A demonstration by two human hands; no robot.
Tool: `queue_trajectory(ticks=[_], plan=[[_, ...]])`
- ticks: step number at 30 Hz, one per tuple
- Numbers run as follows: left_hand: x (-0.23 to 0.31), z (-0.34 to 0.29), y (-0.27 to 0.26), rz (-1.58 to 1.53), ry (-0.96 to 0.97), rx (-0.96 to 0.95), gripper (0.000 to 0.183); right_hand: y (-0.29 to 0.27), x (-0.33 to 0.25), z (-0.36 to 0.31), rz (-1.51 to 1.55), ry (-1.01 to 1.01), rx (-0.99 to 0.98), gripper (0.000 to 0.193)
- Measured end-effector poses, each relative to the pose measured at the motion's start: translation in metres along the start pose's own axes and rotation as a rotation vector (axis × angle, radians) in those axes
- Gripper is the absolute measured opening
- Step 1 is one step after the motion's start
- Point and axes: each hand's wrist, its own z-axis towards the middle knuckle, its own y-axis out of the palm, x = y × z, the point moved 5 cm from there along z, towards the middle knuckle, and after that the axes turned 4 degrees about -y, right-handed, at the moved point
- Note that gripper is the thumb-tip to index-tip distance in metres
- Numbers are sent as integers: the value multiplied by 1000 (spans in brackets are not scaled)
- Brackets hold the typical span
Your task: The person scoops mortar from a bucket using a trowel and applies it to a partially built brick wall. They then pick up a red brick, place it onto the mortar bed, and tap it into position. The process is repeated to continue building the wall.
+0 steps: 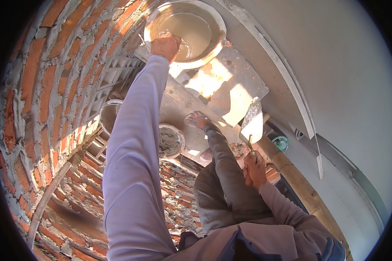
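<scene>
My left hand (165, 46) reaches far forward over the near left rim of a wide pale basin (222, 27). Murky grey-brown water (195, 30) fills much of the basin, with ripples beside the hand. The fingers look curled at the water; their tips and anything in them are hidden. Lower right, my right hand (254, 168) is closed round the handle of a trowel (253, 124). Its blade points away from me, and grey mortar coats the upper part.
A bucket of grey mortar (182, 142) stands left of my feet, with another bucket (109, 116) partly behind my left sleeve. Brick wall (37, 82) rises at the left. A wooden beam (298, 185) runs along the right, near a small green item (281, 142) and a smooth pale wall (348, 82).
</scene>
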Motion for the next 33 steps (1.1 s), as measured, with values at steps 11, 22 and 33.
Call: queue_trajectory(ticks=[11,22,33], plan=[[-17,-7,-26,-310,-199,135,33,3,5,-6,-33,75,-71,12],[-46,-240,-186,-1039,-564,53,27,7,-17,-23,-213,-32,-148,7],[34,-544,67,-989,-1072,-713,18,10,6,-34,-462,-57,-322,11]])
